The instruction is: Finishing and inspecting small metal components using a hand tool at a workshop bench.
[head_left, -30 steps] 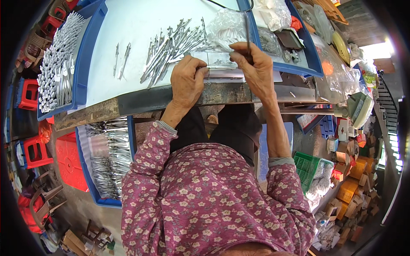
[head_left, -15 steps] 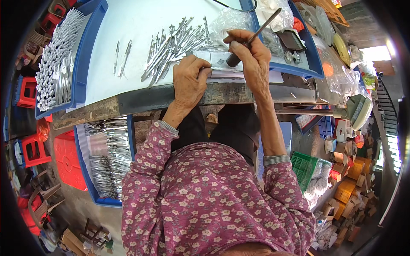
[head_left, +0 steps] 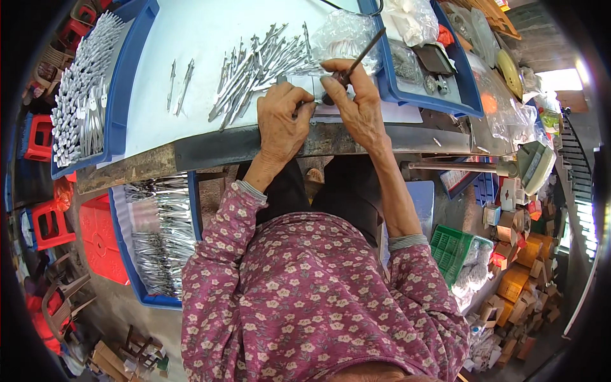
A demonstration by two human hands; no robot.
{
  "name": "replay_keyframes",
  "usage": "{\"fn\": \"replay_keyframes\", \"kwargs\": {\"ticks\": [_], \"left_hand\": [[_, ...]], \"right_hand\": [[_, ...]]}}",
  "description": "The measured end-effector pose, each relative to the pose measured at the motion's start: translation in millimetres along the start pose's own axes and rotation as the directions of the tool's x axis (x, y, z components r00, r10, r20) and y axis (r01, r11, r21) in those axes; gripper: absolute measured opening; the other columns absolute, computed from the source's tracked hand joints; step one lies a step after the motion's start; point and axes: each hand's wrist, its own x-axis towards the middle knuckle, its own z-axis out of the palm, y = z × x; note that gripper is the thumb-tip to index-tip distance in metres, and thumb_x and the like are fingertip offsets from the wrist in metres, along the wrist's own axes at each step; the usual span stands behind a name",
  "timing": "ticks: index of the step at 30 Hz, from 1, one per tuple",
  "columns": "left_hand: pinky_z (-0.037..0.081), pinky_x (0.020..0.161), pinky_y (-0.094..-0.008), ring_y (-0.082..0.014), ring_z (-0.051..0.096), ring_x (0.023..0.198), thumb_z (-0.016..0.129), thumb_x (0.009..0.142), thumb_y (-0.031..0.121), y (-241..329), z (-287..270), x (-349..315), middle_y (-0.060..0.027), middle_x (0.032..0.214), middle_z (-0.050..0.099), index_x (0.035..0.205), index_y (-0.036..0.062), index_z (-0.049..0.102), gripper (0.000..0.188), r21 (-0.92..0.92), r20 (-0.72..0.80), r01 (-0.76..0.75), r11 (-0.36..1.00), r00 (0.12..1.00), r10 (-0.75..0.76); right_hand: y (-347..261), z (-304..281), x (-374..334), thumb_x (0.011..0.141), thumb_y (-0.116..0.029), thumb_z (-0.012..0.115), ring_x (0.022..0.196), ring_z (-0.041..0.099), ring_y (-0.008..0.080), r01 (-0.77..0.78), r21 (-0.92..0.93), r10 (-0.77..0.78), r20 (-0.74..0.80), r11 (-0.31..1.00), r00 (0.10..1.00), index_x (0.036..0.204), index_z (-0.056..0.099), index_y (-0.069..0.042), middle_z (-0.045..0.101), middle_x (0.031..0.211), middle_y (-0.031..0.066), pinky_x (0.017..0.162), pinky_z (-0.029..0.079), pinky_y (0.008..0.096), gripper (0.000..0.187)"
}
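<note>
My left hand (head_left: 282, 118) rests at the table's near edge, thumb and fingers pinched together; what they press on is mostly hidden beneath them. Close by on the right, my right hand (head_left: 358, 108) grips a screwdriver (head_left: 368, 49). Its dark handle points down toward the left fingertips, and the bare shaft slants up to the right. Beyond the left hand lies a loose heap of slim silver metal pieces (head_left: 254, 73). Two more slim pieces (head_left: 185, 86) lie apart to the left of the heap.
A blue tray (head_left: 119, 95) of upright white-and-silver pieces stands at the left. Another blue tray (head_left: 468, 76) holds bags and small parts at the right. Below the table are a blue tray (head_left: 153, 300) of metal pieces, a red stool (head_left: 102, 235) and a green basket (head_left: 450, 251).
My right hand has moved left and slightly down with the screwdriver, bringing its handle close to the left fingertips. The left hand has stayed nearly in place.
</note>
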Motion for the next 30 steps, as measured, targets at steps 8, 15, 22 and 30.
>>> {"fn": "replay_keyframes", "kwargs": {"ticks": [8,15,22,30], "left_hand": [[0.032,0.062,-0.0338,-0.0215,0.049,0.069,0.066,0.069,0.008,-2,0,0,-0.0028,0.068,0.049,0.072,0.0091,0.060,0.007,-0.012,-0.017,-0.038,0.999,0.999,0.038],[0.032,0.062,-0.0339,-0.0217,0.049,0.070,0.065,0.068,0.007,-4,1,-2,-0.0027,0.069,0.050,0.072,0.0084,0.059,0.007,-0.018,-0.030,-0.038,0.999,0.999,0.037],[0.033,0.062,-0.0341,-0.0219,0.049,0.069,0.064,0.068,0.006,1,1,-1,-0.0030,0.069,0.051,0.071,0.0079,0.058,0.006,-0.003,-0.029,-0.050,0.999,0.998,0.050],[0.034,0.062,-0.0353,-0.0251,0.049,0.070,0.062,0.069,0.004,-1,1,-1,-0.0053,0.071,0.051,0.072,0.0070,0.057,0.007,0.017,-0.048,-0.073,0.997,0.996,0.073]], "right_hand": [[-10,-9,-6,0.078,-0.012,0.066,0.067,0.057,0.0264,0.105,-0.261,-0.103,0.018,0.960,0.994,0.098,0.055,-0.002,0.056,0.080,0.0132,0.060,0.045,0.0341,0.025],[-33,-19,1,0.078,-0.012,0.068,0.057,0.056,0.0219,0.165,-0.225,-0.186,-0.077,0.960,0.979,0.092,0.056,0.000,0.058,0.076,0.0127,0.051,0.043,0.0309,0.022],[-10,0,-8,0.078,-0.013,0.065,0.057,0.055,0.0309,0.112,-0.406,-0.138,-0.034,0.907,0.990,0.088,0.052,-0.001,0.055,0.067,0.0171,0.048,0.041,0.0368,0.020],[-9,-13,-15,0.082,-0.014,0.064,0.051,0.054,0.0189,-0.040,-0.242,0.008,-0.131,0.970,0.991,0.089,0.054,0.000,0.056,0.061,0.0106,0.047,0.040,0.0306,0.019]]}}
